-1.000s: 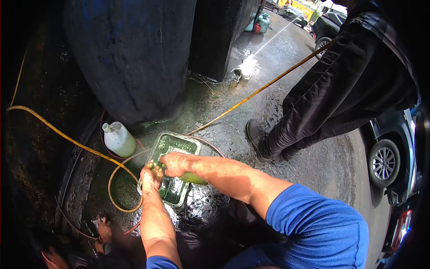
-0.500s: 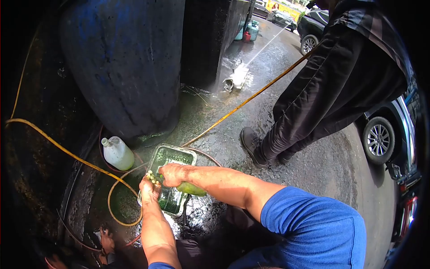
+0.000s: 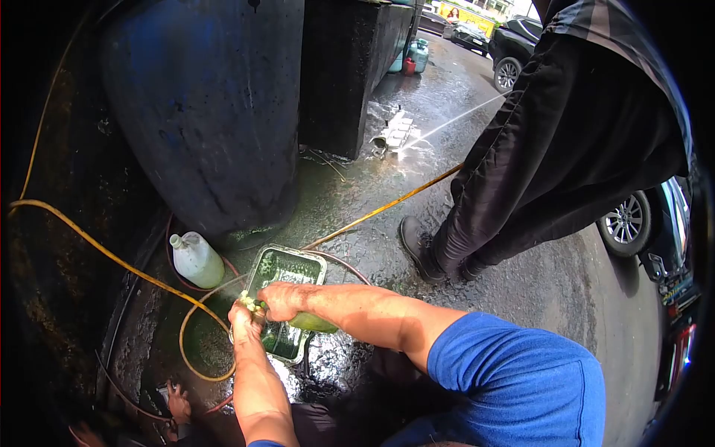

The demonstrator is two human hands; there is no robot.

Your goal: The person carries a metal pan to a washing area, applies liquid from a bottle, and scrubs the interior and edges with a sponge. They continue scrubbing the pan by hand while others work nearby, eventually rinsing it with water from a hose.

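My left hand (image 3: 244, 319) is closed around a cluster of small, pale, roundish parts (image 3: 251, 303), too small to name. Right beside it, my right hand (image 3: 281, 300) grips a bottle of green liquid (image 3: 314, 322), whose body lies tilted under my forearm. Fine mist drifts left from between the two hands; the bottle's nozzle end is hidden by my fingers. Both hands are over a rectangular tub (image 3: 322, 265) with a pale rim and wet, greenish insides. Left of the tub stands a translucent white jug (image 3: 197, 261), partly filled with greenish liquid.
A yellow hose (image 3: 104, 242) loops across the wet ground by the tub. A large dark drum (image 3: 208, 112) stands ahead. A person in dark trousers (image 3: 521, 164) stands at right; a water jet hits a metal engine part (image 3: 398, 132). Another person's hand (image 3: 177, 402) shows at lower left.
The standing person has shifted, and the water jet now strikes the metal part from a lower angle. My hands have moved slightly closer together, and the mist at their left looks denser.
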